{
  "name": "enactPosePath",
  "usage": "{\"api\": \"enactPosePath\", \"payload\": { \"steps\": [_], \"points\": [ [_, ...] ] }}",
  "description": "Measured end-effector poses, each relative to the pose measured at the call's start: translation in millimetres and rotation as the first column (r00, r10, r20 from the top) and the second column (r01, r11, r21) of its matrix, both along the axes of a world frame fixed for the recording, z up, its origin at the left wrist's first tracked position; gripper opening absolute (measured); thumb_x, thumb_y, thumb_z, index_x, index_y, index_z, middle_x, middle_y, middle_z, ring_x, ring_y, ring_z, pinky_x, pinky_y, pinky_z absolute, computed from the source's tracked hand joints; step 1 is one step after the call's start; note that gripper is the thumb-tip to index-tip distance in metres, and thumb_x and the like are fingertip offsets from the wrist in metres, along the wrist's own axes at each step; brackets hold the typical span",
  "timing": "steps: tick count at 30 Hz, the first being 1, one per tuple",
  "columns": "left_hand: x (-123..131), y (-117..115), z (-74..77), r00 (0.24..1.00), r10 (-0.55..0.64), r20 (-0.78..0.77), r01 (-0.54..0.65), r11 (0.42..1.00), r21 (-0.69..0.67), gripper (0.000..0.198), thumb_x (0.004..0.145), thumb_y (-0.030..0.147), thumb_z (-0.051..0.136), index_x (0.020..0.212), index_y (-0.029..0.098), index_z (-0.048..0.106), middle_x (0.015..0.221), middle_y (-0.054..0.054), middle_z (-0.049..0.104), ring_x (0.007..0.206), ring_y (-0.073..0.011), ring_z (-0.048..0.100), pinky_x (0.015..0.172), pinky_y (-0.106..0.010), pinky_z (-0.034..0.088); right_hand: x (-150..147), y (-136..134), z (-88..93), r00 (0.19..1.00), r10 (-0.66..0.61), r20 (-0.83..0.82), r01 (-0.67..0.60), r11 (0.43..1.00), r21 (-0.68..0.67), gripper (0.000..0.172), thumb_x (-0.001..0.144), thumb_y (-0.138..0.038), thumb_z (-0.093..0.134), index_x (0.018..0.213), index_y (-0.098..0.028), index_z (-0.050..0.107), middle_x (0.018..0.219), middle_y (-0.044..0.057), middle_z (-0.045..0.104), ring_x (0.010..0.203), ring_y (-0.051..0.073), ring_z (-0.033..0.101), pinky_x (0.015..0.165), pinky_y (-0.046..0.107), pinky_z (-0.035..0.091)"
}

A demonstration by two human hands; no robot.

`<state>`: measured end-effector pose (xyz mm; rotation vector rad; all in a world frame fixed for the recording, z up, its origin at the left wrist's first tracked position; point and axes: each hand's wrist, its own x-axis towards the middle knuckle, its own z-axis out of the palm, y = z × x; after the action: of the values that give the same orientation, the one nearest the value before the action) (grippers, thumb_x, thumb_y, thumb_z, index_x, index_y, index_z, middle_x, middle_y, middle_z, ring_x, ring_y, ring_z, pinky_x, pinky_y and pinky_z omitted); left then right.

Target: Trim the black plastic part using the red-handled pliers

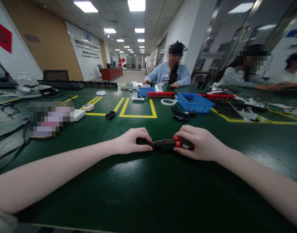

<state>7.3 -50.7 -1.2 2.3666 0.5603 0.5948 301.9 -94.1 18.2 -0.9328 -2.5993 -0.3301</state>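
My right hand (pixel 199 142) is closed round the red and black handles of a pair of pliers (pixel 183 144). The pliers' narrow jaws point left and reach a small dark part held by my left hand. With its fingers wrapped round it, my left hand (pixel 138 140) grips this black part (pixel 142 141). Whether the jaws are clamped on it is too small to tell. Both hands are just above the green table (pixel 138 194), near the middle of the view.
Blue bins (pixel 195 104) (pixel 145 92), a white ring (pixel 168 102) and black parts (pixel 181 115) lie beyond my hands. A black piece (pixel 110 115) and a white box (pixel 78 115) are at the left. A person (pixel 168 74) sits opposite; others sit at the right.
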Motion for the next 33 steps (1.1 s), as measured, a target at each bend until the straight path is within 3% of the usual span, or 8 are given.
{"api": "enactPosePath", "payload": {
  "steps": [18, 33],
  "points": [
    [0.1, -2.8, 1.9, 1.000, 0.015, -0.025, -0.015, 1.000, 0.008, 0.014, 0.087, 0.029, 0.069, 0.091, 0.017, 0.067, 0.102, -0.005, 0.061, 0.095, -0.0197, 0.062, 0.088, -0.035, 0.049, -7.5, -5.7, -3.8, 0.999, -0.014, -0.036, 0.011, 0.997, -0.073, 0.030, 0.087, -0.044, 0.061, 0.098, -0.016, 0.063, 0.090, 0.009, 0.064, 0.075, 0.019, 0.060, 0.061, 0.030, 0.049],
    [-0.4, -1.6, -0.4, 1.000, -0.007, -0.018, 0.007, 1.000, 0.004, 0.014, 0.088, 0.030, 0.068, 0.093, 0.017, 0.067, 0.102, -0.004, 0.060, 0.094, -0.0191, 0.061, 0.086, -0.035, 0.049, -0.4, -0.6, -0.5, 1.000, 0.007, 0.027, -0.007, 1.000, -0.020, 0.034, 0.088, -0.046, 0.061, 0.100, -0.014, 0.064, 0.089, 0.009, 0.064, 0.074, 0.019, 0.059, 0.062, 0.031, 0.048]
  ]
}}
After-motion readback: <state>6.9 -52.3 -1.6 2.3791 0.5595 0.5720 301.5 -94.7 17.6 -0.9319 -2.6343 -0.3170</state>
